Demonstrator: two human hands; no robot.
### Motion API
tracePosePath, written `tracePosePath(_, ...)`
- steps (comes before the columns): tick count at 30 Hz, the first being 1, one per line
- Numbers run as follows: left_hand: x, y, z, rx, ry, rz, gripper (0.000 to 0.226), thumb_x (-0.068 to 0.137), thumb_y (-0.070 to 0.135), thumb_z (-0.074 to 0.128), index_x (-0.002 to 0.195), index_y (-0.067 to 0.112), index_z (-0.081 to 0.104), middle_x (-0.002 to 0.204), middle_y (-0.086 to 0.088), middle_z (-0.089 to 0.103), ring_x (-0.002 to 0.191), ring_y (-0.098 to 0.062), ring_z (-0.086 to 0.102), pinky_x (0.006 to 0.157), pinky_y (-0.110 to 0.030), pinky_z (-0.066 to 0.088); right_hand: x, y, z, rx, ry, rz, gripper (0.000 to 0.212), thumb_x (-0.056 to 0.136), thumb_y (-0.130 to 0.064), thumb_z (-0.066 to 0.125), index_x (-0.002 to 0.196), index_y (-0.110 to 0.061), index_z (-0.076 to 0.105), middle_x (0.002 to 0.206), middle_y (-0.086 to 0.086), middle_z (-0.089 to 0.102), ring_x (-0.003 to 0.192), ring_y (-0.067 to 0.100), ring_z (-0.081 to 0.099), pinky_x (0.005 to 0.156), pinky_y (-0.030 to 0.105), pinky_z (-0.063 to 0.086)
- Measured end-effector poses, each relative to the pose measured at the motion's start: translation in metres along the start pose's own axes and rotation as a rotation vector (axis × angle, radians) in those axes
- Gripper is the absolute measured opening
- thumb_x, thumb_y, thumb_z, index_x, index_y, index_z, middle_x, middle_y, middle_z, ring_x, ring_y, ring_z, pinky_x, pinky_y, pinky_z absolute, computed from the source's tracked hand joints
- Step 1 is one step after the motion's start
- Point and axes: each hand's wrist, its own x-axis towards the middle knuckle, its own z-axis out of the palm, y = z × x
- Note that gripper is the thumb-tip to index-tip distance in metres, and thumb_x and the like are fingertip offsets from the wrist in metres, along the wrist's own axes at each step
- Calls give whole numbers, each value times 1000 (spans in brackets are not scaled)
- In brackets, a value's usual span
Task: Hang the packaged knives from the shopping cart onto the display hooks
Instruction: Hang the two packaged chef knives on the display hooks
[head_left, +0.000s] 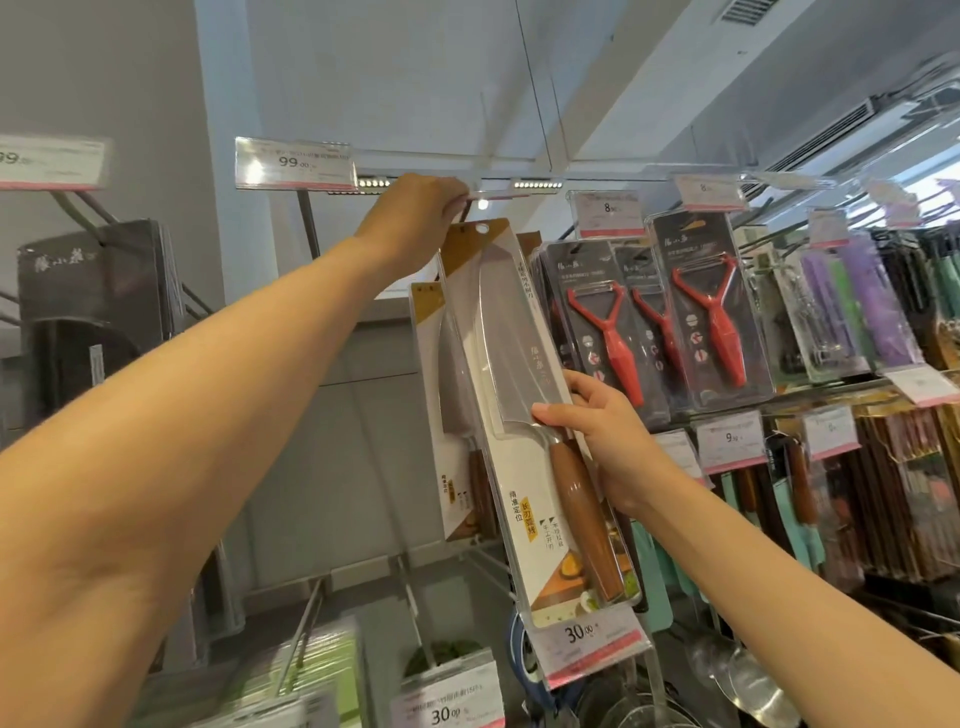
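Observation:
A packaged knife (524, 374) with a steel blade and a brown wooden handle sits in a clear and white card pack, tilted, its hang hole at the top. My right hand (597, 441) grips the pack at the blade's heel, thumb across the front. My left hand (421, 213) is raised to the top of the pack and pinches the tip of the display hook (491, 196) there. Behind it hangs another packaged knife (441, 395) of the same kind.
Red peelers in dark packs (711, 317) hang just to the right. Black boxed sets (98, 291) hang at left. Price tags (295, 163) stick out on hook ends above and below. Metal ladles and pans (737, 675) lie at lower right.

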Motion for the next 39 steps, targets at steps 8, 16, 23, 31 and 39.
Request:
tracePosePath(8, 10, -2, -5, -18, -24, -41, 30, 102, 18, 34, 104, 4, 62, 92, -13, 61, 81, -23, 50, 74, -31, 40, 6, 2, 4, 12, -20, -15, 31, 86, 0, 61, 114, -12, 58, 95, 4, 72, 70, 12, 72, 58, 23, 56)
tracePosePath(16, 11, -2, -5, -31, -9, -17, 31, 102, 17, 35, 105, 2, 63, 98, -16, 63, 82, -21, 48, 74, -29, 36, 5, 9, 3, -27, -8, 58, 27, 84, -1, 62, 109, -10, 63, 88, 3, 72, 65, 11, 70, 55, 22, 56)
tracePosePath(23, 12, -1, -6, -24, -6, -27, 32, 103, 16, 34, 106, 1, 62, 98, -20, 63, 83, -25, 50, 77, -35, 41, 4, 21, 1, -18, 15, 61, 31, 83, 2, 62, 113, -7, 62, 91, 4, 73, 70, 12, 71, 58, 23, 56)
tracePosePath(31, 11, 0, -4, -12, 10, -30, 33, 103, 18, 33, 109, 2, 61, 101, -17, 62, 84, -21, 47, 74, -29, 34, 15, 9, 2, -17, 2, -15, 31, 84, 1, 61, 113, -8, 62, 91, 3, 73, 69, 12, 71, 58, 23, 56)
tracePosePath(39, 11, -2, -3, -29, 16, -33, 33, 103, 17, 34, 109, 1, 62, 102, -20, 63, 83, -22, 48, 75, -31, 38, 26, 2, 0, -6, 16, 27, 27, 84, -2, 61, 111, -6, 64, 88, 5, 72, 67, 15, 69, 59, 26, 56)
